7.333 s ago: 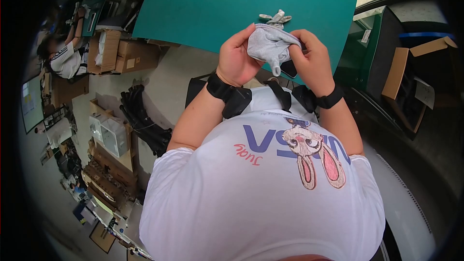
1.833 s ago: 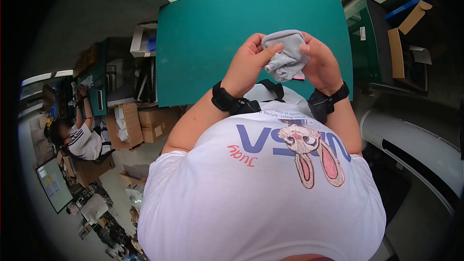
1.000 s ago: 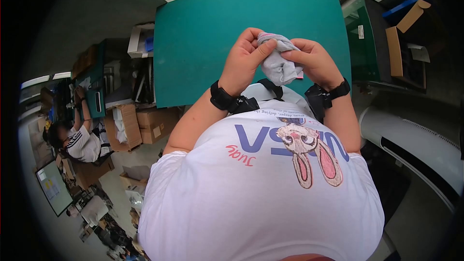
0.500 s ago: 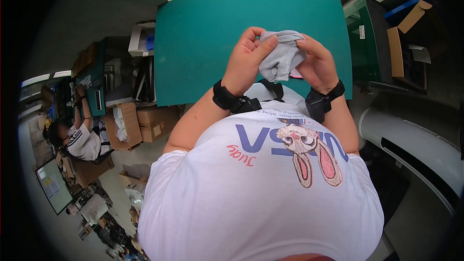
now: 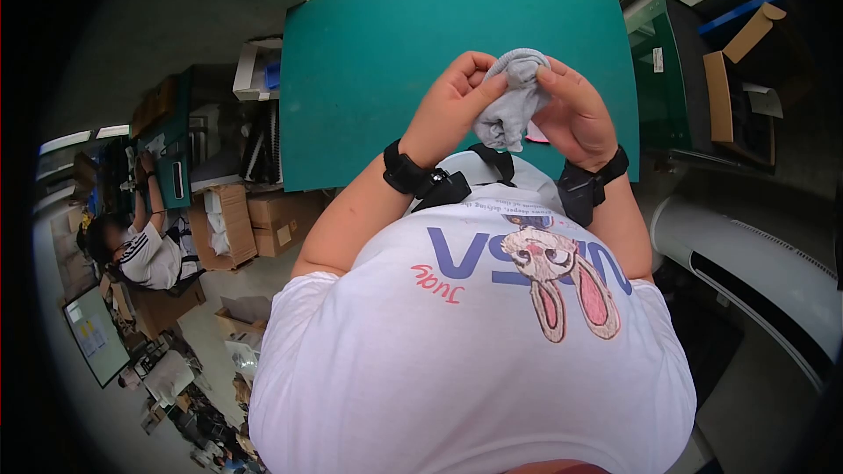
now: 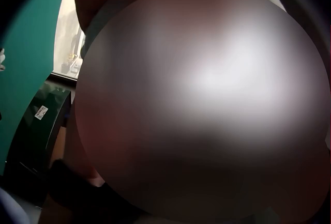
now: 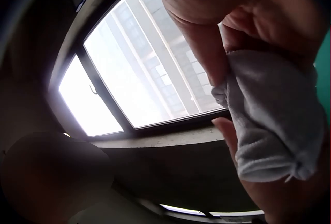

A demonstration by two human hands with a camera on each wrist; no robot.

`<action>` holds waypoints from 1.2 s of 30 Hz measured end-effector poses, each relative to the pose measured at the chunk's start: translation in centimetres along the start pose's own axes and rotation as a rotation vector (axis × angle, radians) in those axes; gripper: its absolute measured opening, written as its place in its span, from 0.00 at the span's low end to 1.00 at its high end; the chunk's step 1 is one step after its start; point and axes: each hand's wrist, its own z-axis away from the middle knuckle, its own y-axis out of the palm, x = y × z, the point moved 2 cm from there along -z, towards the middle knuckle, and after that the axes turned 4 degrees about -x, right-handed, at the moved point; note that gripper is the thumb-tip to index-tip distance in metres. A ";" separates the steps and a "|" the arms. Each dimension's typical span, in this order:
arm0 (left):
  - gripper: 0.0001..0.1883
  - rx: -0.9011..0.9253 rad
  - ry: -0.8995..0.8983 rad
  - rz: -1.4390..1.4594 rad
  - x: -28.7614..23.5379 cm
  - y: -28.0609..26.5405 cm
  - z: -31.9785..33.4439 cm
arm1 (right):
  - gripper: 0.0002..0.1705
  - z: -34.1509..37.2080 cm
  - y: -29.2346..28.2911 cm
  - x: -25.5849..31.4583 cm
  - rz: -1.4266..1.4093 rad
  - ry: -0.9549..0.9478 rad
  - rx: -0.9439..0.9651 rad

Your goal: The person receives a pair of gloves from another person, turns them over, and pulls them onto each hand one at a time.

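Observation:
A bunched light grey knit glove (image 5: 507, 118) with a ribbed cuff is held between both hands over the near part of the green table (image 5: 378, 53). My left hand (image 5: 450, 107) pinches its left side, thumb on the near face. The right hand (image 5: 581, 114) pinches the cuff's right side between thumb and fingers. In the right wrist view the glove (image 7: 276, 118) hangs in folds below the right hand (image 7: 212, 6). A large round blur hides most of the left wrist view. A small pink-edged thing (image 5: 536, 132) shows just below the glove.
A white box (image 5: 255, 72) with something blue in it stands left of the table. Cardboard boxes (image 5: 224, 228) are on the floor there, near a seated person (image 5: 149, 250). On the right are a dark green cabinet (image 5: 657, 88) and an opened carton (image 5: 724, 96).
Earlier, another grey thing with finger-like ends showed on the table beyond the hands; it is out of sight now. Since half a second ago, the cuff has been bunched up under the right thumb.

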 end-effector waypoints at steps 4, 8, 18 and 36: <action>0.13 0.065 -0.045 -0.011 -1.1 -0.6 0.1 | 0.16 0.1 -0.2 -0.1 0.033 -0.007 -0.023; 0.12 0.057 -0.022 -0.107 -1.8 -0.7 0.3 | 0.15 0.5 -0.2 0.6 0.148 -0.006 -0.032; 0.12 0.040 -0.002 -0.073 -1.0 -1.2 0.1 | 0.20 0.2 -0.4 0.4 0.058 -0.012 -0.020; 0.12 0.002 -0.082 -0.077 -1.2 0.7 -0.5 | 0.28 0.4 0.0 -0.9 -0.214 0.068 0.201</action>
